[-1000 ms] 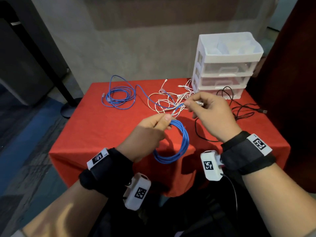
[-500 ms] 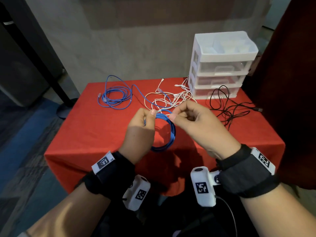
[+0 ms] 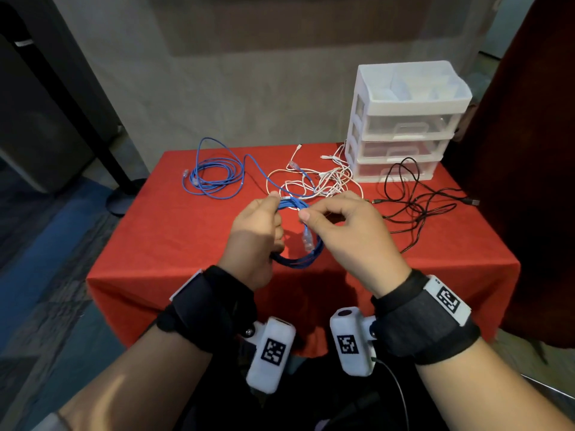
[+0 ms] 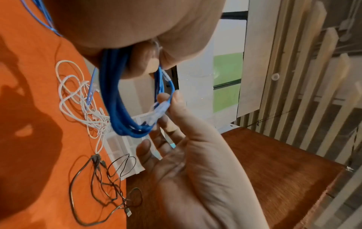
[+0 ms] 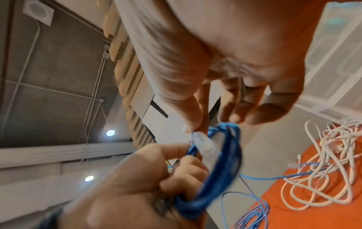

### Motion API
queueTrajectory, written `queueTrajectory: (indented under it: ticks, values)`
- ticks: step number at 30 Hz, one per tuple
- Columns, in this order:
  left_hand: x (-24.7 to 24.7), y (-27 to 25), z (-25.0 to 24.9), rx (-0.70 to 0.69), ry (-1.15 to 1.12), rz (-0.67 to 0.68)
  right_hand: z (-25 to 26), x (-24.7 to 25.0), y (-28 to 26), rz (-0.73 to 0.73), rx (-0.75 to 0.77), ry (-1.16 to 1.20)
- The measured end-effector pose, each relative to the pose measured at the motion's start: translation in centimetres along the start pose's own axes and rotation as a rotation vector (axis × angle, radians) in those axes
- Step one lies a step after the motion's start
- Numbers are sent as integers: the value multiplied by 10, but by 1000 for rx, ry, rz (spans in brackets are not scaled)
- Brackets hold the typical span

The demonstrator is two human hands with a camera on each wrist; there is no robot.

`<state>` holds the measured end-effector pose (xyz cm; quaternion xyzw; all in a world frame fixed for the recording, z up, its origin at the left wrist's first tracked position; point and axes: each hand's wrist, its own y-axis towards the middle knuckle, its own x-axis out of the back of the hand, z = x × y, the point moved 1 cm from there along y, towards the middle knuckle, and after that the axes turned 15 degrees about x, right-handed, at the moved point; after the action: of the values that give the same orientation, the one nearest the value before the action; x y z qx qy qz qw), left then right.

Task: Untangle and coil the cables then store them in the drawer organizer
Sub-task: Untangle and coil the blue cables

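A blue network cable, wound into a small coil, hangs above the red table's near half. My left hand grips the coil's top and left side, with several strands running through its curled fingers. My right hand pinches the cable's free end just above its clear plug at the coil's top right. The plug dangles across the coil's opening. The white drawer organizer stands at the back right with its drawers closed.
A second blue cable lies loosely looped at the back left of the red tablecloth; one strand runs into a tangle of white cables at the back middle. A black cable sprawls at the right, before the organizer.
My right hand has brought the cable end from out at the right in to the coil's top. Both hands have closed together, and the plug now hangs inside the loop.
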<state>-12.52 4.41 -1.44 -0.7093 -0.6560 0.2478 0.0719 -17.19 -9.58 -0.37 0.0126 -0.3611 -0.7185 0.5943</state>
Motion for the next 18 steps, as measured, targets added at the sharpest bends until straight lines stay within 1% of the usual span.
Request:
queueTrajectory:
  ticks: [1, 3, 6, 11, 15, 18]
  values:
    - [0, 1, -2, 31, -20, 29, 1, -1, 0, -42, 9, 25]
    - [1, 0, -5, 42, -31, 77, 1, -4, 1, -94, 20, 50]
    - [2, -4, -5, 62, -69, 155, -1, -6, 0, -110, 7, 90]
    - [4, -6, -8, 10, -30, 211, -7, 4, 5, 41, -1, -4]
    - [5, -4, -9, -16, 16, 208, -8, 11, 9, 82, -19, 137]
    - [10, -1, -9, 58, -14, 254, -12, 15, 9, 131, -46, 213]
